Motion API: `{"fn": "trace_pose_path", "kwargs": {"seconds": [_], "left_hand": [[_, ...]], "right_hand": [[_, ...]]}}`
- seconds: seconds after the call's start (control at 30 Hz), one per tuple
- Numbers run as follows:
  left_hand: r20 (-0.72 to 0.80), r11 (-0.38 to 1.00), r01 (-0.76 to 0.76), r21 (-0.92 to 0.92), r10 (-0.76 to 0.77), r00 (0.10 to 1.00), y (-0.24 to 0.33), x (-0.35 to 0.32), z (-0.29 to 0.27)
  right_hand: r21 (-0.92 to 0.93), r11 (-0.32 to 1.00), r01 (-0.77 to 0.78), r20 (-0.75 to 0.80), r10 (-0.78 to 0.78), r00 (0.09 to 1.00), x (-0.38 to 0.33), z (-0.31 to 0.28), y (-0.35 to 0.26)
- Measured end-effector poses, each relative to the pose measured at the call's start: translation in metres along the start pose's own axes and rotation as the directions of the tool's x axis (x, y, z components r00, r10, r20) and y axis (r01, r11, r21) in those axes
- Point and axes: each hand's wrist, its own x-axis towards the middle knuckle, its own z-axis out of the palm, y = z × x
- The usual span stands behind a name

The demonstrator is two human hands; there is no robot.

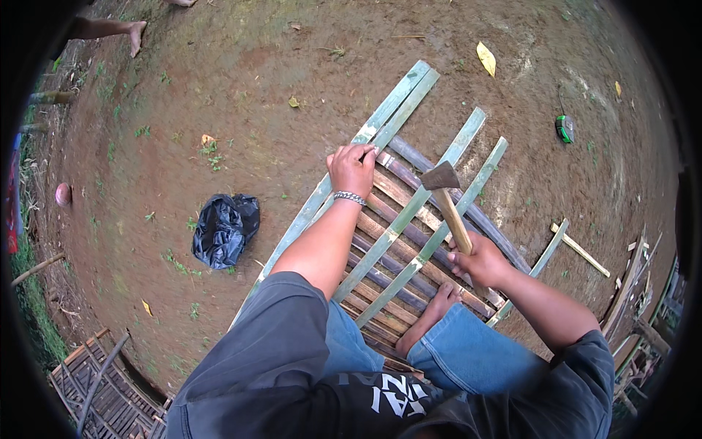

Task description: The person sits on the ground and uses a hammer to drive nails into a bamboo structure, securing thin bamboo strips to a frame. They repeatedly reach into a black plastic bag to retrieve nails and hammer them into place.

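I squat over a bamboo slat panel [409, 219] lying on bare earth. My left hand [352, 168] presses down on the panel's far left side, fingers pinched at a slat end, probably around a small nail I cannot make out. My right hand [479, 260] grips the wooden handle of a hammer [447, 197], whose dark metal head is raised above the middle of the panel. My bare foot [431, 311] rests on the near slats.
A crumpled black plastic bag [225, 228] lies left of the panel. A green tape measure [564, 129] sits on the dirt at upper right. Loose bamboo pieces [581, 250] lie at right. Another woven bamboo panel [102, 391] is at lower left. Another person's foot [135, 35] shows at upper left.
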Motion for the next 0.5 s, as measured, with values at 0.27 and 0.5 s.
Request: {"fn": "trace_pose_path", "kwargs": {"seconds": [0.27,0.5], "left_hand": [[0.0,0.997,0.036,0.066,-0.036,0.999,0.006,-0.001,0.003],[-0.016,0.997,0.026,0.076,-0.024,1.0,0.006,-0.002,0.004]], "right_hand": [[-0.329,0.924,0.197,-0.141,-0.254,0.957,0.033,0.014,-0.029],[-0.341,0.857,0.387,-0.196,-0.467,0.862,0.064,0.03,-0.03]]}}
